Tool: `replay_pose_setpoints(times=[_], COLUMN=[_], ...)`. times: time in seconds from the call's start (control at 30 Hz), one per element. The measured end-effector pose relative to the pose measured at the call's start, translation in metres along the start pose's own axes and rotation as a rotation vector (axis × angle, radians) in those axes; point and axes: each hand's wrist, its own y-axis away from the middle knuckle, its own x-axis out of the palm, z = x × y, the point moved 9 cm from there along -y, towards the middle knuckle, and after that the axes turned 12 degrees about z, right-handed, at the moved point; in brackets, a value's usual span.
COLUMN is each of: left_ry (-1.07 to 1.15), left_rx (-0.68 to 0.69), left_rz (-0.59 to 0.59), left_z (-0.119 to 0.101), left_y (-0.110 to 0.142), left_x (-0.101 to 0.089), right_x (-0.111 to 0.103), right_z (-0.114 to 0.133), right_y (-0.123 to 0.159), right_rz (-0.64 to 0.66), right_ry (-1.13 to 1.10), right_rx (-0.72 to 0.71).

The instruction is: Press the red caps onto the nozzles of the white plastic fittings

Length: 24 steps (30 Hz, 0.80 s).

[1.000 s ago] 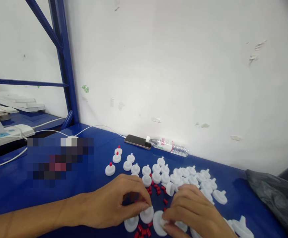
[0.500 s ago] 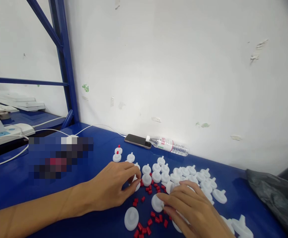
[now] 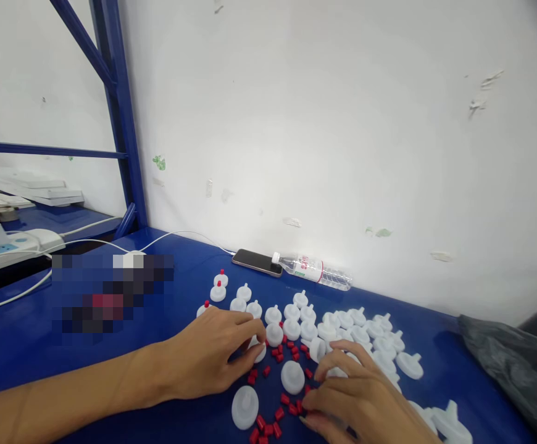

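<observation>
My left hand (image 3: 220,354) is bent with thumb and index finger closed around a white round cap with a spout (image 3: 260,354), which is partly hidden. My right hand (image 3: 358,394) hovers low over the table, fingers curved and apart, its fingertips beside small red caps (image 3: 293,409). Just left of those fingertips a white spouted cap (image 3: 292,377) stands by itself, with another white disc-shaped cap (image 3: 245,407) nearer to me. More red caps (image 3: 268,430) are scattered between the hands.
Many white spouted caps (image 3: 374,330) crowd the right of the blue table (image 3: 189,259). Several at left, like this white cap (image 3: 218,291), carry red tips. A phone (image 3: 256,261) and a water bottle (image 3: 315,270) lie by the wall. A dark plastic bag (image 3: 509,364) sits far right.
My right hand has let go of the white spouted cap and moved down beside the red caps. That cap now stands free. My left hand has barely moved.
</observation>
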Motion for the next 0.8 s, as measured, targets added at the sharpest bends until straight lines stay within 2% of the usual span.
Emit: replay_pose_setpoints(times=[0.33,0.6,0.73,0.8], left_ry=[-0.064,-0.064,-0.05,-0.044], left_rx=[-0.065,-0.071,-0.067,-0.059], left_rz=[0.092,0.094,0.042,0.012], left_z=[-0.001,0.001,-0.002,-0.004], left_y=[0.0,0.002,0.003,0.004], left_x=[0.007,0.006,-0.001,-0.005], right_x=[0.009,0.007,-0.007,-0.009], right_z=[-0.005,0.005,0.01,0.011], right_y=[0.001,-0.003,-0.003,-0.003], right_rz=[0.089,0.175,0.029,0.02], right_ry=[-0.015,0.07,0.049,0.057], right_rx=[-0.013,-0.025,-0.023,-0.027])
